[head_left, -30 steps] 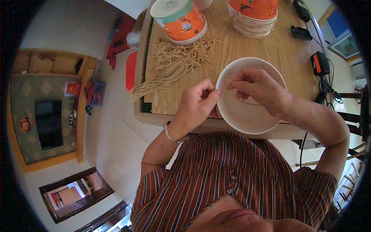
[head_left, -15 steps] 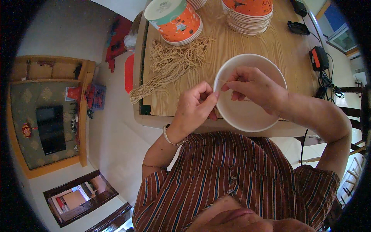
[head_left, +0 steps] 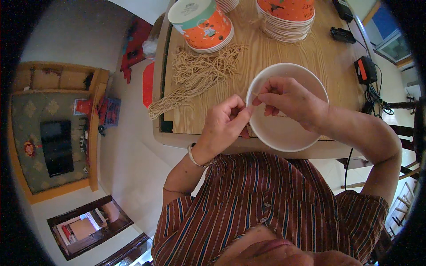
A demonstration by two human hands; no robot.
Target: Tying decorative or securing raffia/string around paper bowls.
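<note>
A white round paper bucket (head_left: 301, 135) stands at the table's near edge, its open mouth facing up at me. My left hand (head_left: 225, 120) is closed on the left side of its rim, thumb over the edge and fingers outside. Over the opening, my right hand (head_left: 290, 101) has its fingertips pinched together close to my left thumb. A thin pale string seems to run from the pinch to the rim; it is barely visible. Left of the bucket lies a loose bundle of beige strings (head_left: 202, 71).
An upside-down orange-and-green bucket stack (head_left: 208, 33) stands at the far left, and another orange stack (head_left: 287, 24) at the far middle. A black-and-orange device (head_left: 365, 71) with coiled cables (head_left: 376, 101) sits along the right table edge. A black holder (head_left: 342, 35) lies farther back.
Both hands keep nearly the same hold at the bucket's left rim. The whole view has shifted very slightly; nothing was picked up or let go.
</note>
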